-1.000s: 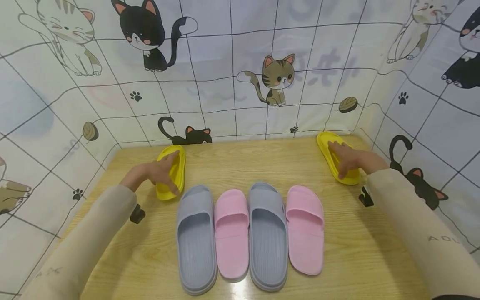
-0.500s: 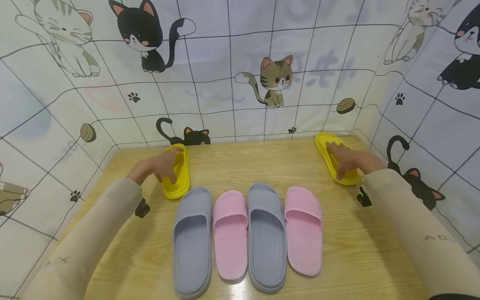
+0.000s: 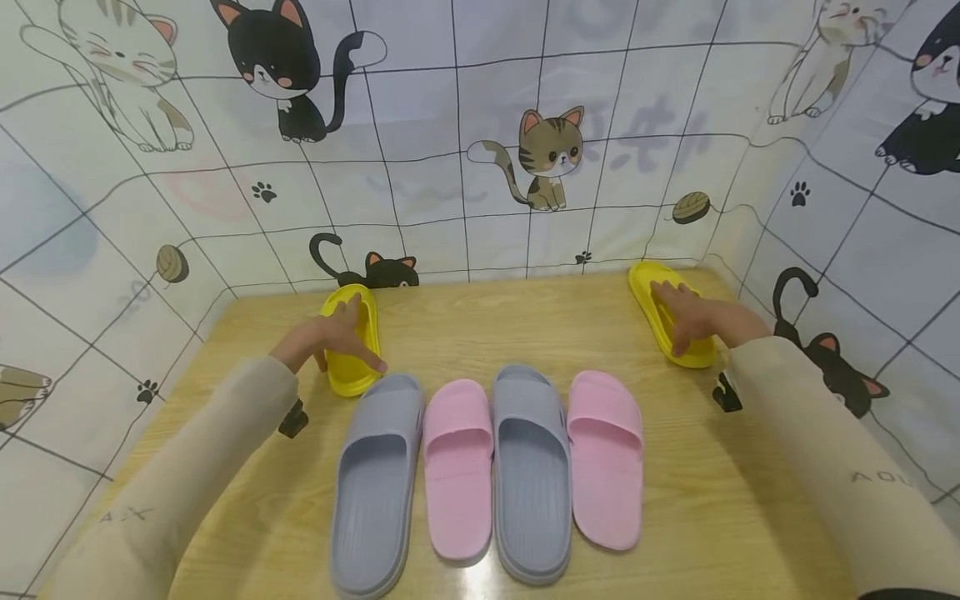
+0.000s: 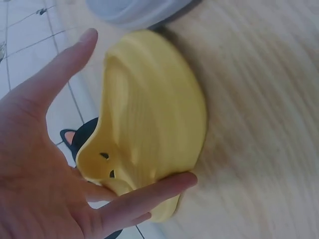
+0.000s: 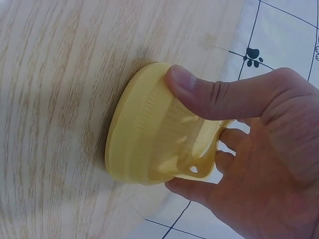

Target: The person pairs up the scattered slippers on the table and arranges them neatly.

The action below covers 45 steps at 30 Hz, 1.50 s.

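Note:
At the back left of the table, my left hand (image 3: 335,335) is over a yellow slipper (image 3: 348,375). In the left wrist view its thumb is spread away from the slipper, while a straight finger lies along the slipper's side. My right hand (image 3: 692,315) holds the matching yellow slipper (image 3: 660,275) at the back right. The right wrist view has the thumb on one side and the fingers on the other. In front, side by side, lie a left grey slipper (image 3: 375,500), a left pink slipper (image 3: 459,492), a right grey slipper (image 3: 532,492) and a right pink slipper (image 3: 607,483).
The wooden table (image 3: 495,325) carries all the slippers. Behind it and along both sides rises a white cat-print cloth (image 3: 420,192). The left grey slipper's toe is close to the left yellow slipper.
The left yellow slipper has shifted slightly right, and my left thumb has spread away from it. The left grey slipper's heel end has swung left. My right hand stays in place.

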Tool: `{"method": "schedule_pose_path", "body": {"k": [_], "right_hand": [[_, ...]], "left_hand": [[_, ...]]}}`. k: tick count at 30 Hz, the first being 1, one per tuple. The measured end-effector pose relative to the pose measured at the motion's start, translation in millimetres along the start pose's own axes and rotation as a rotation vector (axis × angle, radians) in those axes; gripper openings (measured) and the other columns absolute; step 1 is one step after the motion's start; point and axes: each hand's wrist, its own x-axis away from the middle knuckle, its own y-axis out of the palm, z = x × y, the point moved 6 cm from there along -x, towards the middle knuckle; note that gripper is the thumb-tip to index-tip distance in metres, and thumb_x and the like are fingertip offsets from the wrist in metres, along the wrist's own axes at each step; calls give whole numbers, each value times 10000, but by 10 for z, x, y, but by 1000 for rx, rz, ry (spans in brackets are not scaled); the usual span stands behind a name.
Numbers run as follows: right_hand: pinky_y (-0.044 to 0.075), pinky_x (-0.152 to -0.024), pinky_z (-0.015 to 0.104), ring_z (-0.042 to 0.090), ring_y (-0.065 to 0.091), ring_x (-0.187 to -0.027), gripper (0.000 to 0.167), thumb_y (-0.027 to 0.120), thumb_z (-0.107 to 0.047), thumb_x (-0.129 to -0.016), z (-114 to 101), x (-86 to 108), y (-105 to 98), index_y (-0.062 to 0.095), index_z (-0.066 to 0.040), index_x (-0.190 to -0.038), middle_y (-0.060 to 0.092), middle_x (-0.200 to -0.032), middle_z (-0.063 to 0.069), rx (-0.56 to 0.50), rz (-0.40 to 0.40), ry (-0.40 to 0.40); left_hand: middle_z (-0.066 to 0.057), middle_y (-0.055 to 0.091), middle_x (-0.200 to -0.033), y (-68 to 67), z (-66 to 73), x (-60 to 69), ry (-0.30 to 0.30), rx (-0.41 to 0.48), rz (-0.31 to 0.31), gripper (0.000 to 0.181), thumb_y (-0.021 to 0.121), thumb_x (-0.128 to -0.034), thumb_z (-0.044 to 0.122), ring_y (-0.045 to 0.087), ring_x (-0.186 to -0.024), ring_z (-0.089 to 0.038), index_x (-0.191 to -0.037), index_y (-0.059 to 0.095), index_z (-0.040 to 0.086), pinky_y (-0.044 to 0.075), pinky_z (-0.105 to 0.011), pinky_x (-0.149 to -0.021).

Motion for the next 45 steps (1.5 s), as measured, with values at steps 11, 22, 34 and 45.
{"method": "schedule_pose_path", "body": {"k": [11, 22, 34, 45], "right_hand": [[18, -1182, 778, 602, -108, -1515, 1254, 820, 30, -723, 35, -17, -29, -51, 29, -1625, -92, -1654, 385, 10, -8, 7], [27, -1186, 776, 606, -93, -1513, 1254, 832, 34, -712, 31, -30, -47, -35, 42, -1618, -81, -1647, 399, 21, 1, -4], [20, -1187, 774, 616, -88, -1507, 1245, 824, 37, -719, 0, -15, -42, -38, 49, -1618, -88, -1642, 404, 10, -6, -1], [8, -1199, 762, 597, -102, -1519, 1237, 813, 36, -731, 14, 2, 5, -44, 36, -1623, -93, -1657, 380, 12, 2, 10]], "left_hand": [[-329, -238, -1658, 8, -6, 58, 35, -45, 28, 1462, 920, -732, 384, 123, -1463, -693, -1626, -216, 171, 621, -583, -807], [-281, -323, -1648, -7, -72, 33, 47, 1, -36, 1585, 990, -655, 312, 64, -1512, -642, -1610, -273, 252, 606, -607, -856], [-257, -199, -1696, -96, -47, 10, 76, 92, -73, 1465, 954, -684, 238, 242, -1472, -603, -1642, -155, 249, 623, -579, -820], [-227, -96, -1706, -51, 258, -136, 101, 106, -129, 1450, 952, -708, 285, 376, -1420, -538, -1640, -158, 270, 626, -559, -840]]}}
